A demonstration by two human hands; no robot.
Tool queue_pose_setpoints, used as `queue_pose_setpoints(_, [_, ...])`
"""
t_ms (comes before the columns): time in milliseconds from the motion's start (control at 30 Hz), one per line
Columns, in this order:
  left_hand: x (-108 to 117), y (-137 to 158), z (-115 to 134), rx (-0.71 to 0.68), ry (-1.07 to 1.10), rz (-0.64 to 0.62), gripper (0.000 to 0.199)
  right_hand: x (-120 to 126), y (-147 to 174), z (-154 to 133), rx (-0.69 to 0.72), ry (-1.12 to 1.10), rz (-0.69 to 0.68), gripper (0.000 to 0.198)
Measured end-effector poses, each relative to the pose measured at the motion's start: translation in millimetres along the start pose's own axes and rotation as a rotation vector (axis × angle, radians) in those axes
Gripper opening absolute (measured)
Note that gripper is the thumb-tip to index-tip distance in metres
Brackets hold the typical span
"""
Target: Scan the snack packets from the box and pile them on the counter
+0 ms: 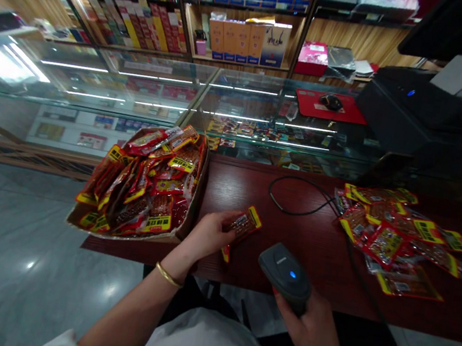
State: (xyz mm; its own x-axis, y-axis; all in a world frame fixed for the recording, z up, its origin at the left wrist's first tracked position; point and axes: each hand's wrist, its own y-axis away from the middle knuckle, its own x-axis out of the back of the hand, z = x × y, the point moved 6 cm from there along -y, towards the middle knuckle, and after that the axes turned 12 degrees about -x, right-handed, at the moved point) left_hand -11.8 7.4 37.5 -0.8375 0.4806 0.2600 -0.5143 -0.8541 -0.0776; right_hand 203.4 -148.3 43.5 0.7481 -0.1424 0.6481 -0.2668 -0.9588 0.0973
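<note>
The left hand (212,233) is closed: thumb and fingers pinch 1 snack packet (245,226) near its end. The packet is over the bench (229,181), between the carton and the scanner, with its yellow-edged end directed away from the wearer and to the right. A 2nd yellow tip shows below the fingers; whether it belongs to the same packet cannot be determined. Contact between packet and bench cannot be determined either. A gold bracelet (168,275) encircles the left wrist.

The right hand (315,329) has its grip wrapped around the handle of a handheld scanner (284,272). The scanner head points toward the packet but is apart from it. 1 blue indicator on its top is lit.

The carton (191,214), at the left end of the bench, is heaped with red and yellow packets. A loose packet pile (392,238) lies on the right side of the bench. A black cable (270,191) forms a loop between the carton and the pile. Beyond the bench, a glass display case (248,96) carries a mouse (331,102) on a red mat (305,104).
</note>
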Motion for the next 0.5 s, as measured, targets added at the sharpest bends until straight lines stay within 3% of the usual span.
queue_pose_setpoints(300, [5.9,2.1,7.4,0.025,-0.181,-0.020,0.060,1.1,0.4,-7.8,-0.001,0.039,-0.038,0.030])
queue_pose_setpoints(500, [6.9,3.2,0.6,0.061,-0.161,0.086,0.059,3.1,0.8,-11.5,0.018,0.040,-0.020,0.027])
